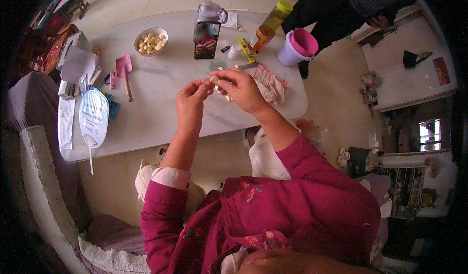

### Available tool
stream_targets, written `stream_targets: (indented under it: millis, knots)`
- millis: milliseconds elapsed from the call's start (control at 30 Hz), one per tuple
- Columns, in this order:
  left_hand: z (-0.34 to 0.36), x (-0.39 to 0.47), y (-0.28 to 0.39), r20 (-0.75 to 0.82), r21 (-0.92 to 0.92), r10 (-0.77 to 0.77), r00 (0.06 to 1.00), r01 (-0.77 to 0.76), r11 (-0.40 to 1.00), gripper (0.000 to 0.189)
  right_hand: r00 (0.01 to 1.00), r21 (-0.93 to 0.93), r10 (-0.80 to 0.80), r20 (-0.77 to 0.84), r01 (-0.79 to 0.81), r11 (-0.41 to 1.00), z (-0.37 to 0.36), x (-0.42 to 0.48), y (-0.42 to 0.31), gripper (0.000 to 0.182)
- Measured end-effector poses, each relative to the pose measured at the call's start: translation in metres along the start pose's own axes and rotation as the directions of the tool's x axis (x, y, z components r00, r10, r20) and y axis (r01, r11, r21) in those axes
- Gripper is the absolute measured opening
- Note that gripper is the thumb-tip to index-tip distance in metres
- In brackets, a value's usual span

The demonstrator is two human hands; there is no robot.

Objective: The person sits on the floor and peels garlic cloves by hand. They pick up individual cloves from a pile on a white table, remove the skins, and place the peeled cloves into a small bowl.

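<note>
Above the near half of the table, my right hand (239, 89) pinches a pale garlic clove (214, 80) between thumb and fingers. My left hand (193, 95) meets it from the left, thumb against forefinger at the clove's edge; whether it also grips the clove or a bit of skin is too small to tell. Several more pale cloves (229, 98) lie on the table under my right hand, partly hidden by it. A bowl (136, 47) of peeled cloves stands at the back left. A folded pink-edged cloth (272, 85) lies right of my right hand.
A phone (207, 40) stands upright before a lidded bottle (210, 11). Right of it are a white jar (234, 51), a yellow tool (246, 50), an orange jar (261, 38) and a lilac bucket (289, 54). A pink trowel (124, 65) and a fan (93, 118) lie left. Another person (325, 14) stands beyond.
</note>
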State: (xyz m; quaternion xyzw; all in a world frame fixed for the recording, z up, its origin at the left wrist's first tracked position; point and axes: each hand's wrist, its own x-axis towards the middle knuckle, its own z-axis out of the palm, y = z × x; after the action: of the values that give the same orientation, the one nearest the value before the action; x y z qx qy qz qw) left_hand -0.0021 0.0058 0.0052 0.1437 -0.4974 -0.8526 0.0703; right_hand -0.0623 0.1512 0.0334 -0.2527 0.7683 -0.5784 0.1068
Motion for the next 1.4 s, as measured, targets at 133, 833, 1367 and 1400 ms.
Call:
stream_targets:
  millis: [133, 833, 1367, 1400]
  knots:
    - [-0.003, 0.001, -0.004, -0.006, -0.051, -0.042, 0.999, 0.042, 0.998, 0.019, 0.998, 0.118, 0.066, 0.003, -0.065, 0.991, 0.001, -0.001, 0.002, 0.022]
    - [0.0, -0.002, 0.001, -0.008, 0.008, -0.017, 1.0, 0.017, 1.0, 0.018, 0.992, 0.163, 0.126, 0.001, -0.125, 0.979, 0.002, -0.003, -0.005, 0.024]
    - [-0.001, -0.008, 0.002, -0.002, 0.009, -0.052, 0.999, 0.052, 0.999, 0.021, 0.995, -0.096, -0.054, -0.085, 0.046, 0.994, 0.001, -0.003, -0.003, 0.016]
    - [0.0, -0.008, 0.001, -0.008, -0.004, -0.049, 0.999, 0.048, 0.999, 0.021, 0.995, -0.132, -0.056, -0.083, 0.045, 0.99, 0.001, -0.003, -0.003, 0.016]
